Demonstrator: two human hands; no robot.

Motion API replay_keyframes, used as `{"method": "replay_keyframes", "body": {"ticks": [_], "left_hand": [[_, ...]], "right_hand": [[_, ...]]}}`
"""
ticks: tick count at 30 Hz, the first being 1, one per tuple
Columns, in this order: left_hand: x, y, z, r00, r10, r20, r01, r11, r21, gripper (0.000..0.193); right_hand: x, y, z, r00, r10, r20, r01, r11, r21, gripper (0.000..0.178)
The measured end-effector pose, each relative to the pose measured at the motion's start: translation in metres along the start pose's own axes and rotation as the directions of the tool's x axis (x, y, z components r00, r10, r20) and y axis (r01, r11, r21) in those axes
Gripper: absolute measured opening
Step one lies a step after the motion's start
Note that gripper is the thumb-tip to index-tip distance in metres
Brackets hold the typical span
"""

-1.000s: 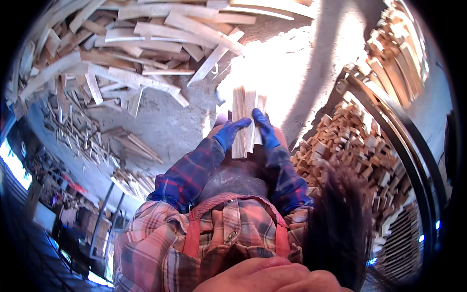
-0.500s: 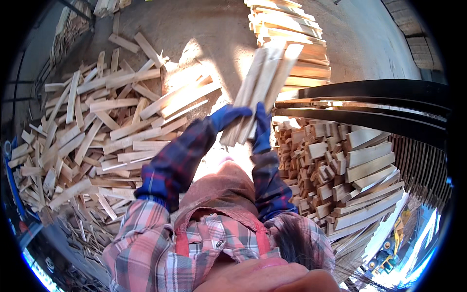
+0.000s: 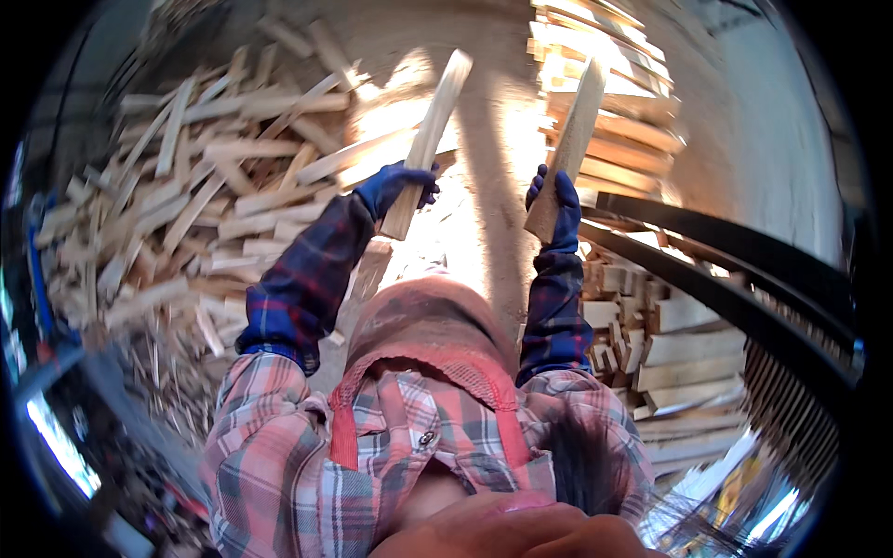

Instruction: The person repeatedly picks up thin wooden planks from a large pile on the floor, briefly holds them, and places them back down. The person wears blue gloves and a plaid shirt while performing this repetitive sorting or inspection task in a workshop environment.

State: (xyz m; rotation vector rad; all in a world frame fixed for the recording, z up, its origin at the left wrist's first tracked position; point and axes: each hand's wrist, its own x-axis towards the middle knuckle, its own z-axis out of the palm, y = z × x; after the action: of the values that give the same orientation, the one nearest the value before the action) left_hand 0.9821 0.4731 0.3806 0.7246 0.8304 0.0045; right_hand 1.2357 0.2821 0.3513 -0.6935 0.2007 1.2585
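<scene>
My left hand [image 3: 395, 186], in a blue glove, grips a pale wooden slat [image 3: 430, 135] that points up and to the right. My right hand [image 3: 558, 206], also blue-gloved, grips a second wooden slat [image 3: 569, 139] near its lower end, and it stands almost upright. The two slats are held apart in front of me, above a dusty floor [image 3: 484, 223]. My plaid sleeves and shirt fill the lower middle of the view.
A loose heap of cut wood pieces [image 3: 186, 214] spreads over the ground on the left. A neat stack of boards [image 3: 614, 102] rises at upper right. More stacked offcuts [image 3: 670, 353] sit on the right behind a dark metal rail [image 3: 735, 270].
The slats were held together as one bundle between both hands; now each hand holds one and they have spread apart. The view has swung, bringing the wood heap to the left.
</scene>
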Motion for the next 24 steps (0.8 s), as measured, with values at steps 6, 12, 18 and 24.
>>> {"method": "replay_keyframes", "body": {"ticks": [6,12,18,24], "left_hand": [[-0.134,-0.116,-0.032,0.929,0.011,-0.371,-0.195,0.865,-0.463,0.036],[-0.236,-0.264,-0.034,0.878,-0.053,-0.476,-0.426,0.365,-0.828,0.031],[-0.265,-0.305,0.013,0.68,0.022,-0.733,-0.729,0.126,-0.673,0.047],[-0.335,-0.391,0.078,0.288,0.376,-0.881,-0.957,0.083,-0.278,0.046]], "right_hand": [[0.027,0.09,0.03,0.935,0.339,0.107,-0.285,0.894,-0.345,0.052],[0.032,0.206,-0.005,0.572,0.813,-0.106,-0.76,0.478,-0.44,0.04],[0.041,0.277,-0.014,0.465,0.877,0.121,0.486,-0.139,-0.863,0.025],[-0.092,0.333,0.058,-0.06,0.969,0.242,0.997,0.045,0.07,0.014]]}}
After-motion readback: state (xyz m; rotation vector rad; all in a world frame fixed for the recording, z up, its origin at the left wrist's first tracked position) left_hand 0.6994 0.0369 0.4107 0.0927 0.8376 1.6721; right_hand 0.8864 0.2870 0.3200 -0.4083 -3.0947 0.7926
